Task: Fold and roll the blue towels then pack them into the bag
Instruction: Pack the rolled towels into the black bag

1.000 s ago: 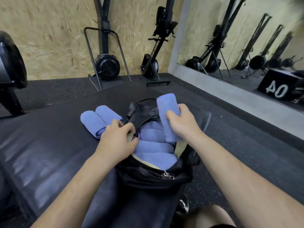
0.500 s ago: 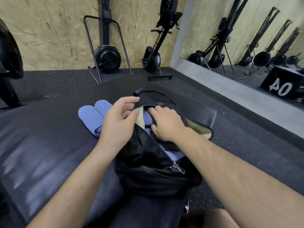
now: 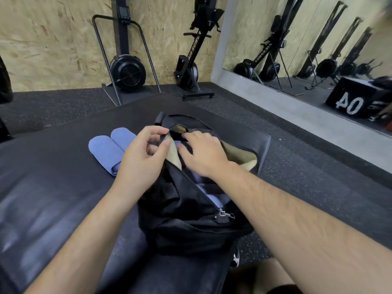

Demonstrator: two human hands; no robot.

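Black bag (image 3: 191, 219) is lying open on the padded mat (image 3: 53, 187). The left hand (image 3: 144, 158) is pinching its zip edge. The right hand (image 3: 203, 155) is pressing loose, unclenched fingers on blue towels (image 3: 212, 198) inside and hiding most of them. Two rolled towels (image 3: 106, 153) are lying beside the left hand, and rowing machines (image 3: 127, 71) are standing against the chipboard wall (image 3: 53, 39).

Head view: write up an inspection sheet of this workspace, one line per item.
Surface: black padded mat on a speckled floor.
Job's things: black bag, unzipped, on the mat; two rolled towels side by side left of it; packed towels visible inside.
Clutter: nothing seen.
Hands: left hand pinches the bag's opening edge; right hand reaches inside, over the packed towels.
Cables: nothing seen.
Surroundings: rowing machines against a chipboard wall; mirror to the right.
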